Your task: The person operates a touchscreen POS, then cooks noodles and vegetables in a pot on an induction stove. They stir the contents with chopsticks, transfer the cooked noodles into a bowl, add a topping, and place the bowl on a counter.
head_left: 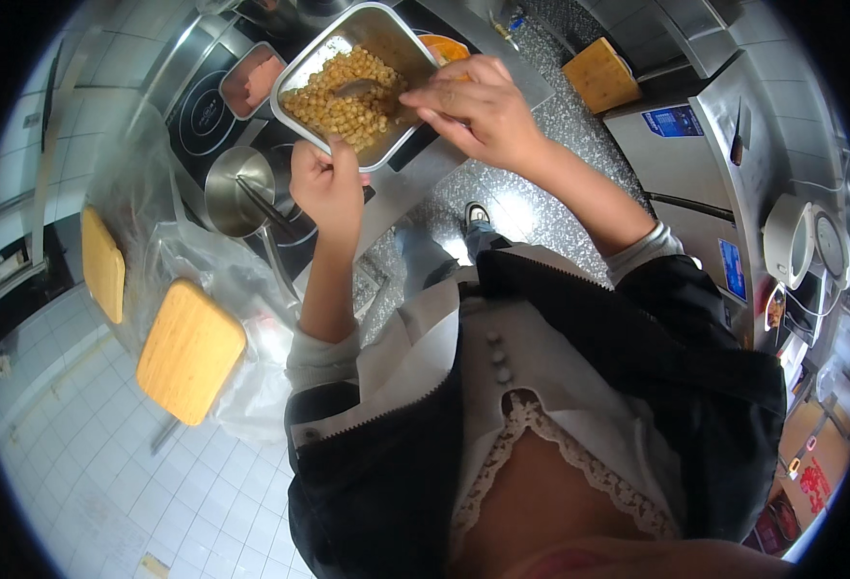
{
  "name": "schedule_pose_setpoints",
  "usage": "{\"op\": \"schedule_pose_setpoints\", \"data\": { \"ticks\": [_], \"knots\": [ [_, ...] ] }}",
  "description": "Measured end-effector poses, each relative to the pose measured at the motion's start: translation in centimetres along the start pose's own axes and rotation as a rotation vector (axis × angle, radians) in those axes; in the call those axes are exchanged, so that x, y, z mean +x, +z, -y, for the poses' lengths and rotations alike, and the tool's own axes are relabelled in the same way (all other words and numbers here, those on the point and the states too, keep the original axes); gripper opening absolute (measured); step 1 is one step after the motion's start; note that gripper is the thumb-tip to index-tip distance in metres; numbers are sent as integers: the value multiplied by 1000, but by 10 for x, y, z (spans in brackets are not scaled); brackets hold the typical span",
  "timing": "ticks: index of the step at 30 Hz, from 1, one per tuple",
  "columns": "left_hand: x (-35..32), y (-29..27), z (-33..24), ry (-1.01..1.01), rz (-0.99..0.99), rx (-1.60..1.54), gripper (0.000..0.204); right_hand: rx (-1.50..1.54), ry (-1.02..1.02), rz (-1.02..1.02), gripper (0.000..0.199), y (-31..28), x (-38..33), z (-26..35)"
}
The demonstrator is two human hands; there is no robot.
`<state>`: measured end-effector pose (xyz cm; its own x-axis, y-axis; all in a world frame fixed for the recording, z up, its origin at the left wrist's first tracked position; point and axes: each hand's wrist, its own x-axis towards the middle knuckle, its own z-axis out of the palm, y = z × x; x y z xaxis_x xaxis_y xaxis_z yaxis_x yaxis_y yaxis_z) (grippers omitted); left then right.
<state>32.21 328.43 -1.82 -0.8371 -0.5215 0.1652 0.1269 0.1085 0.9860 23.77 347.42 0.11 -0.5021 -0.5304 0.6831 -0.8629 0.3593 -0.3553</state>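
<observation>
A rectangular metal tray (pixel 372 26) with a pale rim is tilted over the counter at the top of the head view. Small yellow-brown pieces (pixel 348 106), perhaps beans or corn kernels, fill much of its bottom. My left hand (pixel 328 188) grips the near rim, thumb over the edge. Among the pieces rests the bowl of a spoon (pixel 355 88). My right hand (pixel 483 111) pinches its handle over the tray's right side, covering part of it. Just left of the tray is a container of pink food (pixel 251 82); an orange item (pixel 446 46) shows partly behind it.
A saucepan (pixel 238 166) with dark utensils inside stands left of my left hand, near a black induction hob (pixel 205 114). Wooden boards (pixel 191 352) and clear plastic sheeting (pixel 251 362) are at left. A rice cooker (pixel 789 241) sits on a steel unit at right.
</observation>
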Motion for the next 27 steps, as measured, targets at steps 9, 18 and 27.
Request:
{"op": "schedule_pose_setpoints", "data": {
  "ticks": [9,18,27],
  "knots": [
    [12,-10,11,-150,108,94,25,634,645,79,19,37,-17,7],
    [19,-14,25,-257,97,23,24,948,942,30,21,45,-24,-14],
    [24,-18,33,-320,-26,-49,23,738,702,-229,19,3,-13,-55]
  ]
}}
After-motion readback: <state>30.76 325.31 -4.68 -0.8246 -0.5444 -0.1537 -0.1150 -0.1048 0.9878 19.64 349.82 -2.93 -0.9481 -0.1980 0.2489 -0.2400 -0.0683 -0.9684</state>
